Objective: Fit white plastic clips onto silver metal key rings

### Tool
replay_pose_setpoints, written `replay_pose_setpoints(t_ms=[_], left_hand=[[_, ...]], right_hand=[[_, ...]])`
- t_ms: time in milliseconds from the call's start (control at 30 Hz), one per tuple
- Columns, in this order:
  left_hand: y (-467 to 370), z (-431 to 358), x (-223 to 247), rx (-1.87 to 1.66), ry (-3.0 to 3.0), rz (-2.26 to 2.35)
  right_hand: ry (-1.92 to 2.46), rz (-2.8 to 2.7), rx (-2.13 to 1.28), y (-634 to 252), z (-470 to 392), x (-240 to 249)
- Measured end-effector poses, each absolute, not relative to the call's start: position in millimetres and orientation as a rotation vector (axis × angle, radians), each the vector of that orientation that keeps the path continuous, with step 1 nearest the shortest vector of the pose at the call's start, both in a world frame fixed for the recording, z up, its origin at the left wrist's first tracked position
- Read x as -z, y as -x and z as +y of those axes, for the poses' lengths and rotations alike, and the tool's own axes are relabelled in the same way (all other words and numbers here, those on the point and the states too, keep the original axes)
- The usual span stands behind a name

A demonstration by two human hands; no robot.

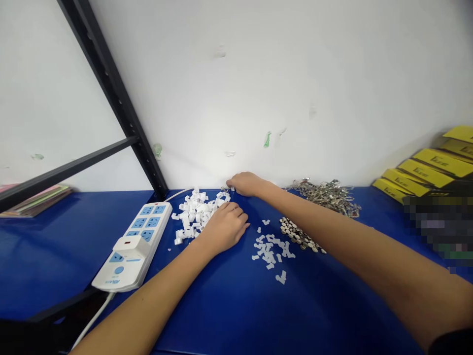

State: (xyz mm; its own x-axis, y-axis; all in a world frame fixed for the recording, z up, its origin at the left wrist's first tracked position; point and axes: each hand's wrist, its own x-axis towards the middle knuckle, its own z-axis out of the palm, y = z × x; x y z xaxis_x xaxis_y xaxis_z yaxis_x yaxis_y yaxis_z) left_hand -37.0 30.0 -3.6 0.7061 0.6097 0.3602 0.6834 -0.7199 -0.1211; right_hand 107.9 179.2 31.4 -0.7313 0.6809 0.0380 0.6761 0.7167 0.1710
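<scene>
My left hand point(227, 226) rests at the right side of a pile of small white plastic pieces point(197, 209), fingers bent and pointing right; what lies under the palm is hidden. Farther back, near the wall, my right hand point(246, 184) has its fingers pressed together at a small shiny metal piece point(225, 189). Flat white scraps point(269, 249) lie scattered in the middle of the blue table point(229, 305). Beside them is a heap of small round metal-edged discs point(299, 235), partly behind my right forearm. A tangle of metal clips point(328, 195) sits behind that forearm.
A white power strip point(158, 222) with a plugged-in adapter point(130, 246) lies at the left by a black metal frame point(121, 106). Yellow boxes point(421, 172) stand at the right. Papers point(37, 202) are stacked far left. A white wall point(258, 88) rises behind the table.
</scene>
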Motion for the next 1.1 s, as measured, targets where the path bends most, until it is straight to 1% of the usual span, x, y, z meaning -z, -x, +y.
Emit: replay_pose_setpoints(t_ms=[200,300,367,433,500,567,633,667,733,800,833,933,1100], left_hand=[[35,28,3,0.461,2.665,-1.007],[32,23,-2,0.594,2.668,-0.954],[28,16,-6,0.756,2.659,-0.948],[23,8,-8,0.981,2.633,-0.998],[18,0,-9,1.212,2.626,-1.121],[13,-6,-10,1.396,2.648,-1.296],[9,-10,-11,1.536,2.72,-1.431],[8,-11,-11,1.614,2.755,-1.483],[6,-13,-11,1.745,2.819,-1.539],[4,-13,-10,1.796,2.882,-1.557],[3,-13,-9,1.793,2.915,-1.561],[3,-12,-6,1.771,2.988,-1.574],[3,-10,-2,1.887,3.022,-1.631]], right_hand=[[-1.135,2.903,-0.274,-132,162,-39],[-1.15,2.964,-0.222,-160,134,-49],[-1.193,3.038,-0.093,-181,107,-54],[-1.325,3.218,0.486,-198,76,-57],[-1.407,3.272,0.919,-208,44,-58],[-1.396,3.287,1.181,-211,19,-53],[-1.458,3.352,1.304,-208,3,-44],[-1.524,3.437,1.245,-206,-1,-37],[-1.585,3.638,0.937,-203,-3,-24],[-1.498,3.764,0.639,-202,-1,-12],[-1.432,3.784,0.558,-203,0,-7],[-1.334,3.775,0.459,-207,2,0],[-1.237,3.804,0.425,-208,0,1]])
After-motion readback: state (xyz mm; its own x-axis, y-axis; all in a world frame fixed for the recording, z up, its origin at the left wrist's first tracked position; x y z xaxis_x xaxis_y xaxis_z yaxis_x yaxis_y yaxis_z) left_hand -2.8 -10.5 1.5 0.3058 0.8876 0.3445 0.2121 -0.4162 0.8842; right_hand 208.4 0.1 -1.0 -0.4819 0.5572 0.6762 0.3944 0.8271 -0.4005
